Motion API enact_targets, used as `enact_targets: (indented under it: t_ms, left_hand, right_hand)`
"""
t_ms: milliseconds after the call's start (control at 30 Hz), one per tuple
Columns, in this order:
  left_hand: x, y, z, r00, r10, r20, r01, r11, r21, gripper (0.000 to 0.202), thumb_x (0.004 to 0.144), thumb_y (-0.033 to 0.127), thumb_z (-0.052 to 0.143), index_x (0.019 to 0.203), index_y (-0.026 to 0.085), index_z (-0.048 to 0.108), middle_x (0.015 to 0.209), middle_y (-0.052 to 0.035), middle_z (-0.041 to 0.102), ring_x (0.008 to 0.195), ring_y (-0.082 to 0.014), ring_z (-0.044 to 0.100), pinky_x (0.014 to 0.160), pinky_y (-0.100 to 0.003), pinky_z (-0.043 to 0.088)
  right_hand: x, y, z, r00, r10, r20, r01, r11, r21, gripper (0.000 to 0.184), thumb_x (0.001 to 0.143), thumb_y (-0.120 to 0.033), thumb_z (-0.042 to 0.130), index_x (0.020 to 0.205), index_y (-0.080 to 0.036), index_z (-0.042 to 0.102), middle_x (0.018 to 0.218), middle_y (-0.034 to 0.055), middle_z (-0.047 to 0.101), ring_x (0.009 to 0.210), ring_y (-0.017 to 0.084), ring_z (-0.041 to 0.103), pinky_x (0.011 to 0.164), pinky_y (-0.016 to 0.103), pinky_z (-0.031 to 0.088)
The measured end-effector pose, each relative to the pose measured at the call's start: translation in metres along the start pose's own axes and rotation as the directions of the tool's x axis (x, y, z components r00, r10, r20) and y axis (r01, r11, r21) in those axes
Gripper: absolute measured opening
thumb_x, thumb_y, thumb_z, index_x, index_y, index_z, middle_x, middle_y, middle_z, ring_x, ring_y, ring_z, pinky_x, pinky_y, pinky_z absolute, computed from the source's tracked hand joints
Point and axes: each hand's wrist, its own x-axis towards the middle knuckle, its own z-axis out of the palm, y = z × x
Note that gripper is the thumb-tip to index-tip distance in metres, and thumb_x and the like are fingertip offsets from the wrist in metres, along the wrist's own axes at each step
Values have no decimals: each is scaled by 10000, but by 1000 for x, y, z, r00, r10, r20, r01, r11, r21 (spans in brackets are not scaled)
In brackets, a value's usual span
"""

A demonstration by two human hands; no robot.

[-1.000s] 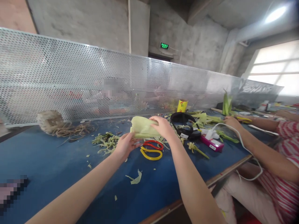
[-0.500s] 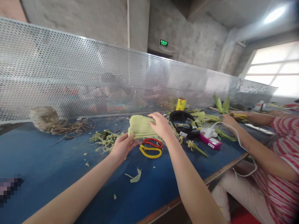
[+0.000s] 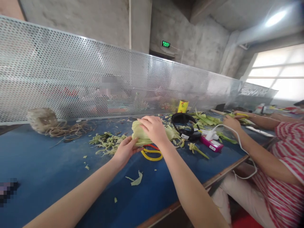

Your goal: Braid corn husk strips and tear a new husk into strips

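Note:
A pale green folded leaf bundle point(image 3: 140, 134) lies on the blue table point(image 3: 47, 164) in front of me. My left hand point(image 3: 124, 150) grips its near lower edge from below, fingers curled on it. My right hand point(image 3: 154, 128) lies over its top, fingers curved and pressing on the leaves. Just beneath the bundle lie scissors with yellow and red handles point(image 3: 152, 153), partly hidden by my hands.
Leaf scraps point(image 3: 106, 142) litter the table left of the bundle, with a coil of twine point(image 3: 68, 129) further left. Black headphones point(image 3: 186, 126), a pink device point(image 3: 211, 144) and a yellow roll point(image 3: 183, 106) sit right. A person in a striped shirt point(image 3: 289, 177) works at my right. A perforated metal screen point(image 3: 95, 76) runs behind.
My right hand has slid left across the top of the leaf bundle, and the bundle now sits lower over the scissors. The neighbour's raised green leaves have come down to the table.

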Motion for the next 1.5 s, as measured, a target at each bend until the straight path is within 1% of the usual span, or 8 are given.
enact_targets:
  t_ms: [100,233,433,533,867,1033,1300,1500]
  left_hand:
    - [3,-3,-3,1000,7,6,-7,1000,16,82,723,167,600,786,120,580,877,-107,669,781,-195,649,691,-317,550]
    - [6,-4,-5,998,36,43,-38,999,37,207,670,250,662,833,147,587,886,-71,661,754,-180,638,664,-305,542]
    - [3,-2,-3,993,87,78,-94,991,97,276,615,310,706,828,154,624,887,-59,657,754,-155,608,584,-197,495]
    - [4,-3,-4,993,85,82,-93,990,110,262,607,288,713,808,143,628,870,-71,662,746,-159,610,600,-207,488]
    - [4,0,-3,993,117,-2,-116,988,100,356,521,284,761,809,132,617,755,-43,672,690,-153,607,572,-210,473]
    - [3,0,-3,993,116,-21,-114,988,108,346,554,317,743,820,134,617,804,-54,670,716,-158,606,583,-220,485]
    - [5,-1,-6,991,126,-40,-120,983,140,345,544,257,759,831,125,618,815,-65,668,757,-166,613,657,-241,489]
    - [6,-3,-8,989,142,-33,-136,980,145,353,545,284,749,829,121,615,808,-69,675,762,-172,611,682,-265,489]
  right_hand:
    - [0,-1,0,1000,-19,14,19,1000,1,294,891,-239,370,1100,-248,576,1024,42,608,943,192,504,869,342,304]
    - [0,2,1,1000,10,6,-10,1000,13,291,885,-213,377,1098,-249,572,1015,40,610,958,187,500,880,338,312]
    - [0,10,2,992,122,-11,-121,991,56,275,858,-188,424,1100,-227,549,1021,31,620,965,187,521,858,331,365]
    - [0,13,2,988,152,0,-152,986,75,291,848,-176,430,1115,-232,531,1043,38,614,980,190,523,859,338,379]
    - [-1,12,2,989,148,16,-148,985,87,278,828,-151,450,1076,-211,561,1020,44,621,976,195,521,868,330,386]
    - [-1,11,2,987,162,-15,-160,983,88,261,838,-162,438,1046,-220,583,1002,40,626,964,194,525,862,326,388]
    - [-2,15,-2,976,192,-104,-180,977,119,252,848,-173,419,999,-195,620,950,65,633,933,195,536,851,310,394]
    - [-2,19,-2,970,185,-158,-158,973,169,260,846,-170,415,1009,-209,614,970,45,636,930,174,544,857,297,396]
